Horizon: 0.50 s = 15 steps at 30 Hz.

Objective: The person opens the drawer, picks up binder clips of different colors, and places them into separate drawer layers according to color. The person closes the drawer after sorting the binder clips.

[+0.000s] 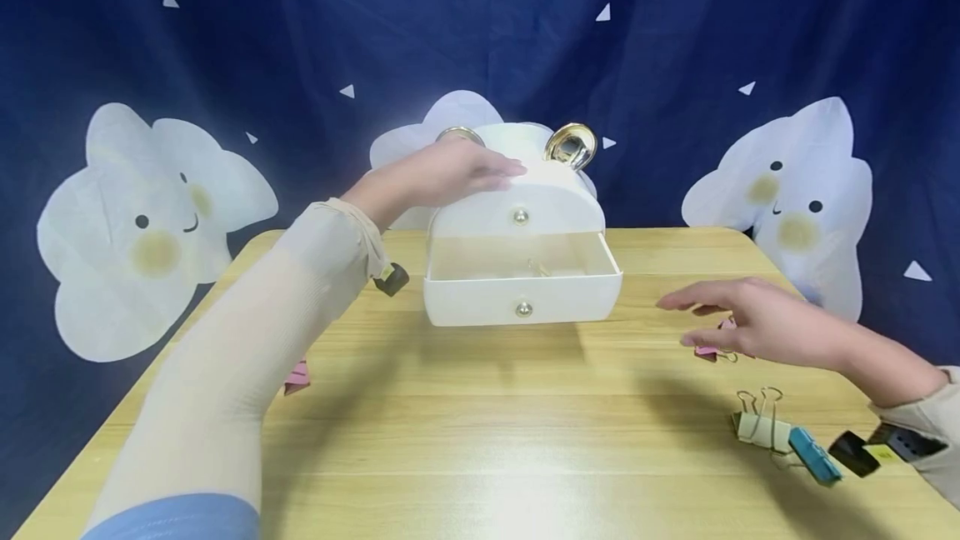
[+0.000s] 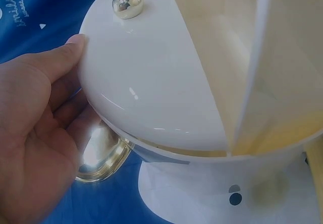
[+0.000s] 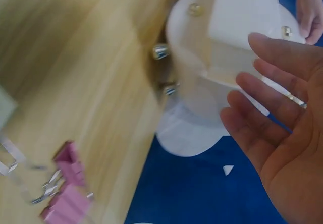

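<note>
A white two-drawer box (image 1: pixel 525 198) with a rounded top and gold discs stands toward the back of the table. Its lower drawer (image 1: pixel 472 300) is pulled out, with a small gold-coloured piece lying inside. My left hand (image 1: pixel 461 173) rests on the box's top with fingers extended; in the left wrist view its thumb touches the edge of the rounded upper drawer front (image 2: pixel 146 77). Right of the box, my right hand (image 1: pixel 780 327) hovers over the table with fingers spread and nothing held. Pink binder clips (image 3: pixel 68 204) lie beneath it.
A cream binder clip (image 1: pixel 761 430) and a teal binder clip (image 1: pixel 815 455) lie at the table's right side. Another pink clip (image 1: pixel 297 377) shows at the left beside my sleeve. A blue curtain (image 1: pixel 637 48) with white clouds hangs behind the table (image 1: pixel 450 440).
</note>
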Tool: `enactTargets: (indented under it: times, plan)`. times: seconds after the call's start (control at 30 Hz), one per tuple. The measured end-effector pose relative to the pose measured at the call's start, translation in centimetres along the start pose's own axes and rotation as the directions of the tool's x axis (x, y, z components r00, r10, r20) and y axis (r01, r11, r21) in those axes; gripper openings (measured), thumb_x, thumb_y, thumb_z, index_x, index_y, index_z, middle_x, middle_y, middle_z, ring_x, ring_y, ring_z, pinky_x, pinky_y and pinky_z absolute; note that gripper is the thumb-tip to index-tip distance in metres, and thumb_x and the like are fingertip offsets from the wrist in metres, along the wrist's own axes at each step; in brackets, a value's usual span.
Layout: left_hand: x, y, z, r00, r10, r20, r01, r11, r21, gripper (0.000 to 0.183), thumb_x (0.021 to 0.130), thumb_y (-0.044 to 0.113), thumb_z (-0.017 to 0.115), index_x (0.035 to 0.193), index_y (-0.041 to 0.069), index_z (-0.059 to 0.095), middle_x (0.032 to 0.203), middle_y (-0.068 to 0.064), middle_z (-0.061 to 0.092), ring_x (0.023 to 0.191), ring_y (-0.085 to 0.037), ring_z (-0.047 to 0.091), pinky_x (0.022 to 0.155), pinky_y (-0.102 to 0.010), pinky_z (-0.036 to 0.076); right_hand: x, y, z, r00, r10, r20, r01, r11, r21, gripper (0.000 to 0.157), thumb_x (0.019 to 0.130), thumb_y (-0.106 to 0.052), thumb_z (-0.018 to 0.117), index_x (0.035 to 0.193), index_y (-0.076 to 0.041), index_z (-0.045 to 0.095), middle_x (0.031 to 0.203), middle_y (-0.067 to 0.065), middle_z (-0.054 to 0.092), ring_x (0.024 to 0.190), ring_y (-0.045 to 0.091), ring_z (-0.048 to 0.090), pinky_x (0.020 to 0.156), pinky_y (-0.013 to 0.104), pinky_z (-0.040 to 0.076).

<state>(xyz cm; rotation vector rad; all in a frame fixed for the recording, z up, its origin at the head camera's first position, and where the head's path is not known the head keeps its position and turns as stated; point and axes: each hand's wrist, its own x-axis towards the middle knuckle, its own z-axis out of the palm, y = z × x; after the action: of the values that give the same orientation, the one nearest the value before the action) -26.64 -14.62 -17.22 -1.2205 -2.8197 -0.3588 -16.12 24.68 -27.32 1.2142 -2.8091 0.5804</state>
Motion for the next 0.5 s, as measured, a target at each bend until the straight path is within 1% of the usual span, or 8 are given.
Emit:
enactTargets:
  times: [0.07, 0.1, 0.17, 0.2, 0.3, 0.37, 0.5]
  plan:
    - [0.0, 0.1, 0.0, 1.0, 0.004, -0.004, -0.004, 1.0, 0.003, 0.037, 0.102, 0.029, 0.054, 0.138, 0.02, 0.058, 0.138, 0.006, 0.056, 0.128, -0.009, 0.049, 0.107, -0.026, 0.037, -0.9, 0.5, 0.3, 0.999, -0.026, 0.026, 0.026, 1.0, 0.007, 0.04, 0.088, -0.023, 0.074, 0.126, -0.016, 0.064, 0.091, -0.022, 0.067, 0.077, -0.001, 0.063, 0.063, 0.022, 0.052]
    - [0.0, 0.1, -0.1, 1.0, 0.005, -0.006, -0.005, 1.0, 0.006, 0.037, 0.102, 0.029, 0.054, 0.138, 0.02, 0.058, 0.138, 0.006, 0.056, 0.128, -0.009, 0.049, 0.107, -0.026, 0.037, -1.2, 0.9, 0.5, 0.998, -0.052, 0.022, 0.052, 0.998, -0.018, 0.04, 0.087, -0.022, 0.076, 0.125, -0.016, 0.065, 0.092, -0.023, 0.067, 0.082, -0.001, 0.062, 0.066, 0.022, 0.052]
    - [0.0, 0.2, -0.1, 1.0, 0.007, -0.009, -0.007, 1.0, 0.01, 0.037, 0.102, 0.028, 0.055, 0.138, 0.02, 0.058, 0.138, 0.006, 0.056, 0.128, -0.009, 0.049, 0.107, -0.026, 0.036, -2.0, 1.4, 0.8, 0.997, -0.077, 0.02, 0.078, 0.996, -0.042, 0.041, 0.085, -0.022, 0.078, 0.124, -0.016, 0.066, 0.101, -0.021, 0.067, 0.086, -0.002, 0.063, 0.066, 0.021, 0.051]
    - [0.0, 0.2, -0.1, 1.0, 0.008, -0.009, -0.008, 1.0, 0.011, 0.037, 0.102, 0.028, 0.055, 0.138, 0.02, 0.058, 0.138, 0.006, 0.056, 0.128, -0.009, 0.048, 0.108, -0.026, 0.036, -2.3, 1.6, 0.9, 0.996, -0.085, 0.028, 0.086, 0.995, -0.042, 0.041, 0.085, -0.022, 0.078, 0.124, -0.016, 0.065, 0.102, -0.02, 0.067, 0.087, -0.001, 0.063, 0.066, 0.021, 0.051]
    - [0.0, 0.2, -0.1, 1.0, 0.008, -0.008, -0.008, 1.0, 0.012, 0.037, 0.102, 0.028, 0.055, 0.137, 0.019, 0.058, 0.138, 0.006, 0.056, 0.128, -0.009, 0.048, 0.108, -0.026, 0.035, -3.2, 2.1, 1.1, 0.995, -0.086, 0.047, 0.088, 0.995, -0.052, 0.042, 0.084, -0.025, 0.078, 0.124, -0.017, 0.065, 0.104, -0.018, 0.068, 0.091, -0.001, 0.063, 0.066, 0.021, 0.051]
    - [0.1, 0.2, -0.1, 1.0, 0.005, -0.003, -0.005, 1.0, 0.009, 0.037, 0.102, 0.028, 0.055, 0.138, 0.019, 0.058, 0.138, 0.006, 0.056, 0.129, -0.01, 0.048, 0.108, -0.026, 0.035, -3.7, 2.3, 1.2, 0.996, -0.071, 0.059, 0.074, 0.996, -0.052, 0.043, 0.084, -0.027, 0.078, 0.124, -0.019, 0.064, 0.107, -0.017, 0.067, 0.095, 0.0, 0.063, 0.066, 0.021, 0.051]
    - [0.1, 0.2, 0.0, 1.0, -0.007, 0.008, 0.007, 1.0, 0.004, 0.037, 0.102, 0.029, 0.054, 0.138, 0.02, 0.058, 0.139, 0.006, 0.055, 0.13, -0.01, 0.046, 0.109, -0.026, 0.034, -4.3, 2.4, 1.6, 0.996, -0.068, 0.052, 0.071, 0.995, -0.068, 0.043, 0.084, -0.029, 0.078, 0.124, -0.025, 0.064, 0.109, -0.018, 0.066, 0.097, 0.001, 0.063, 0.068, 0.019, 0.05]
